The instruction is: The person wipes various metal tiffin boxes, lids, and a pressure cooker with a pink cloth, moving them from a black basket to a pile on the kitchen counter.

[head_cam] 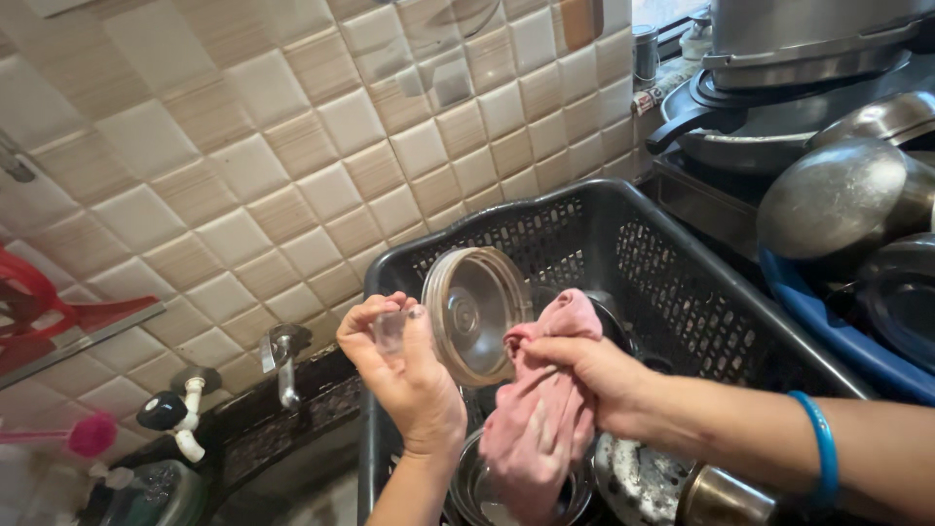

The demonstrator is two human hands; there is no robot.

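My left hand (401,365) holds a round clear plastic lid (474,314) with a tan rim, tilted on edge above a dark grey slotted basket (623,248). My right hand (589,375), with a blue bangle (821,450) on its wrist, grips a pink cloth (541,414) pressed against the lid's right side. The cloth hangs down over a steel bowl (487,487) inside the basket.
Steel vessels (842,200) and a large pot with a black handle (779,68) are stacked at the right, over a blue tub (847,346). A tiled wall (292,146) stands behind. A tap (284,356) and a sink lie at the lower left, with a red rack (39,312) beside.
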